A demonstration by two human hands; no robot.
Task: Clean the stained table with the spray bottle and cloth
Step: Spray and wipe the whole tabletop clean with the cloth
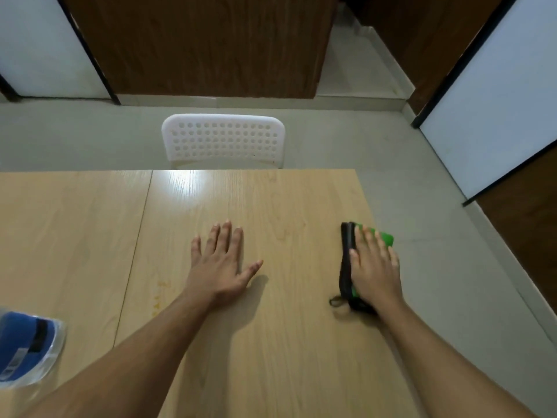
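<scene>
Pale wood grain filled most of my view as the table (271, 342) stretched from the near edge to its far edge, where a white perforated chair (223, 140) stood tucked against it. I saw the left hand (220, 263) lying flat on the tabletop near the middle, palm down, fingers spread wide and holding nothing. I saw the right hand (375, 267) resting palm down near the table's right edge, fingers extended and pressed flat on top of a green cloth (385, 238) with a black border; the hand covered most of the cloth rather than gripping it, and only the far green corner, the black left edge and a small black loop at the near end showed around it. A few yellowish stains (158, 297) marked the wood to the near left of the left hand, just right of a seam (135, 248) running from far to near through the tabletop. At the near left corner of my view lay a blue object in clear plastic (27, 348), cut off by the frame's edge; I could not tell whether it was the spray bottle. Beyond the table I saw grey floor (407, 182), dark wood panels (205, 43) and white panels (497, 101) framed in black.
</scene>
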